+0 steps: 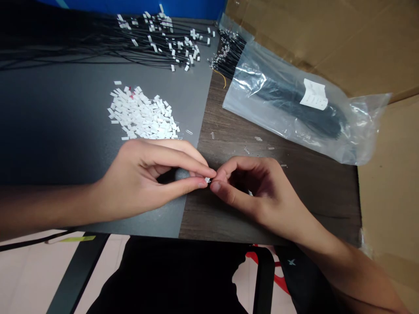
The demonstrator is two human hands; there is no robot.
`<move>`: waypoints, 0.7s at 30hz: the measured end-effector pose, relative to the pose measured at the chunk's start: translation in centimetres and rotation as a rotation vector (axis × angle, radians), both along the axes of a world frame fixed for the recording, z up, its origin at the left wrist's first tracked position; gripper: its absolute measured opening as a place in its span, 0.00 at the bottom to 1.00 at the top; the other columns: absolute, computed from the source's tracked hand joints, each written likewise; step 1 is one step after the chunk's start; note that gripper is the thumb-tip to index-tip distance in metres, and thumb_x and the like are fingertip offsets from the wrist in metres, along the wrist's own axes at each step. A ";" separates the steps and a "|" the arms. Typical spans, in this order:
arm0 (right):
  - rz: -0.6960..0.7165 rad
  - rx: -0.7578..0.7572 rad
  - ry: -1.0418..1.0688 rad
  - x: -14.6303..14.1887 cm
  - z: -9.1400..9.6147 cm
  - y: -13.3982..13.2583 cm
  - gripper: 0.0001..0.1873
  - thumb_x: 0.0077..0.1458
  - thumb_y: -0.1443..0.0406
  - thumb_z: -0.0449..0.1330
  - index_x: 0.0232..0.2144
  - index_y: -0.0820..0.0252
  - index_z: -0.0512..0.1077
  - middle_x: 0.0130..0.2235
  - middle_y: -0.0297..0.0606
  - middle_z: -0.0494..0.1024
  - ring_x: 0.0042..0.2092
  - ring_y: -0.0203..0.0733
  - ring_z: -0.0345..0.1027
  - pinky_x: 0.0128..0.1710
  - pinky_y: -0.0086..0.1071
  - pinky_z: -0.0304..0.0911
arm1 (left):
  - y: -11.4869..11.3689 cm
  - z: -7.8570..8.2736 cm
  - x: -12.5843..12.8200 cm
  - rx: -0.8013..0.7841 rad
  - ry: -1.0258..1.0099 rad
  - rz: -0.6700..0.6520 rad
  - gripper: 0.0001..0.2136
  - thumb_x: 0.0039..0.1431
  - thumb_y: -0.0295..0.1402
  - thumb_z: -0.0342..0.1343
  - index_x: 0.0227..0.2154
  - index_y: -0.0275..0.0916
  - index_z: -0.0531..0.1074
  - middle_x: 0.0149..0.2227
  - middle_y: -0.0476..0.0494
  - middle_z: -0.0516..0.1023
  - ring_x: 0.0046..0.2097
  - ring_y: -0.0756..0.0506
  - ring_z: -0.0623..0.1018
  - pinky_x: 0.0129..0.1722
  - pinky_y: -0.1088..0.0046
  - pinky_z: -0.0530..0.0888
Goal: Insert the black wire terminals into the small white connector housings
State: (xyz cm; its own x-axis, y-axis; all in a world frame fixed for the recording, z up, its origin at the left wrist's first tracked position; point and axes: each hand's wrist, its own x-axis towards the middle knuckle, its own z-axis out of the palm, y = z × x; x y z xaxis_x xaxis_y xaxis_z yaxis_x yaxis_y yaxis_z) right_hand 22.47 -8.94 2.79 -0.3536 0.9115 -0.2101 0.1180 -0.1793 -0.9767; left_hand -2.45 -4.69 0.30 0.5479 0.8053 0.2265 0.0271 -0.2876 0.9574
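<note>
Head view: left hand (144, 176) and right hand (255, 192) pinching a tiny white connector (207, 179), mostly hidden by the closed fingertips.

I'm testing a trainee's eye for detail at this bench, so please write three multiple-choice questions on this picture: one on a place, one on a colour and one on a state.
1. Where does the pile of loose white connectors lie?
A. On the grey mat
B. On the wood-grain tabletop
C. On the floor

2. What colour are the wires in the clear plastic bag?
A. White
B. Red
C. Black

3. What are the left hand and right hand doing?
A. Lying flat and apart
B. Meeting at the fingertips around a tiny white piece
C. Lifting the bag

Answers:
1. A: the pile sits on the grey surface.
2. C: a dark black bundle shows through the plastic.
3. B: both hands pinch in at the piece between them.
</note>
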 end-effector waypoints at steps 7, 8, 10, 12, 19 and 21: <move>-0.001 -0.027 0.044 0.0 -0.1 0.0 0.13 0.61 0.69 0.84 0.32 0.62 0.83 0.30 0.28 0.81 0.32 0.30 0.69 0.34 0.23 0.67 | 0.0 -0.6 0.0 0.044 -0.008 -0.028 0.15 0.68 0.20 0.76 0.46 0.50 0.95 0.44 0.50 0.94 0.43 0.49 0.91 0.45 0.79 0.86; 0.003 -0.032 0.046 0.0 -0.1 0.1 0.13 0.61 0.70 0.84 0.32 0.62 0.83 0.30 0.28 0.80 0.32 0.30 0.69 0.35 0.23 0.67 | 0.0 -0.7 0.0 0.055 -0.005 -0.032 0.15 0.68 0.20 0.75 0.47 0.51 0.95 0.44 0.50 0.94 0.43 0.49 0.91 0.45 0.79 0.86; 0.013 -0.043 0.043 0.1 0.0 0.1 0.12 0.61 0.70 0.83 0.32 0.61 0.83 0.30 0.27 0.80 0.33 0.30 0.69 0.35 0.23 0.67 | 0.0 -0.7 -0.1 0.078 0.001 -0.044 0.16 0.68 0.20 0.75 0.48 0.52 0.95 0.44 0.50 0.94 0.43 0.48 0.91 0.45 0.78 0.86; 0.018 -0.055 0.037 0.1 0.1 0.1 0.12 0.61 0.70 0.83 0.32 0.61 0.83 0.31 0.28 0.81 0.33 0.30 0.69 0.35 0.23 0.66 | 0.1 -0.7 -0.1 0.118 0.006 -0.059 0.18 0.69 0.21 0.75 0.50 0.55 0.95 0.45 0.50 0.94 0.43 0.47 0.91 0.45 0.76 0.86; 0.033 -0.139 0.033 0.1 0.4 0.1 0.12 0.60 0.69 0.83 0.31 0.62 0.83 0.31 0.29 0.81 0.33 0.31 0.70 0.35 0.25 0.65 | -0.1 -0.3 -0.1 0.292 0.066 -0.051 0.16 0.70 0.22 0.75 0.52 0.53 0.95 0.44 0.47 0.94 0.40 0.46 0.91 0.41 0.74 0.86; 0.040 -0.171 0.049 0.1 0.3 0.2 0.12 0.59 0.69 0.83 0.31 0.62 0.83 0.30 0.29 0.81 0.33 0.31 0.70 0.34 0.25 0.65 | -0.4 -0.1 -0.2 0.301 0.098 -0.022 0.15 0.71 0.23 0.75 0.51 0.53 0.95 0.44 0.48 0.94 0.40 0.46 0.91 0.42 0.73 0.86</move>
State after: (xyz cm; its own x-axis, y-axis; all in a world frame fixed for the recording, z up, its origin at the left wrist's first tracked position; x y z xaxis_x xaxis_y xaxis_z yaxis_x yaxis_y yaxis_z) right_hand 22.61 -8.73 3.12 -0.4026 0.8490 -0.3423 0.0810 -0.3394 -0.9371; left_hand -2.64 -5.12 0.19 0.5953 0.6979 0.3981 0.1053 -0.5590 0.8224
